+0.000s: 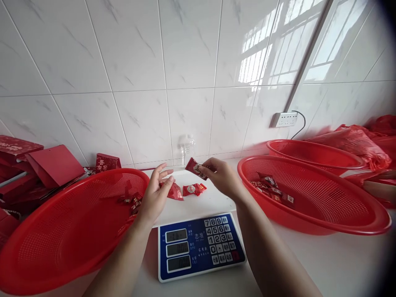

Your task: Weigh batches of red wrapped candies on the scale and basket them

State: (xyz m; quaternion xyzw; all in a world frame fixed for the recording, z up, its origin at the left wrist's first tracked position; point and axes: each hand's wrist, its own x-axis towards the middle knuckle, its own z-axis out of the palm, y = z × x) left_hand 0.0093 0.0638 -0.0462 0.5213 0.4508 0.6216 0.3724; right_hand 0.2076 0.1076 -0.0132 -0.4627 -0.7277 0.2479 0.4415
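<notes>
Pinched between the fingers of my right hand [223, 178] is a dark red wrapped candy [193, 166], lifted above the white pan [213, 203] of a scale. My left hand [155, 194] is open over the pan's left side, fingers apart. Right beside its thumb lies a red wrapper [176, 192], partly hidden by the hand; whether they touch I cannot tell. A second red wrapped candy [191, 189] with a round pale label rests on the pan between my hands. The scale's blue keypad panel [199, 260] faces me below, with several dark display windows.
A large red perforated basket [62, 206] with some wrapped candies stands left; another basket [324, 185] with candies stands right. Behind that is a further red basket [297, 144]. Red boxes [52, 165], a clear bottle [187, 146], red plastic bags [355, 140] and a power strip [286, 119] are around.
</notes>
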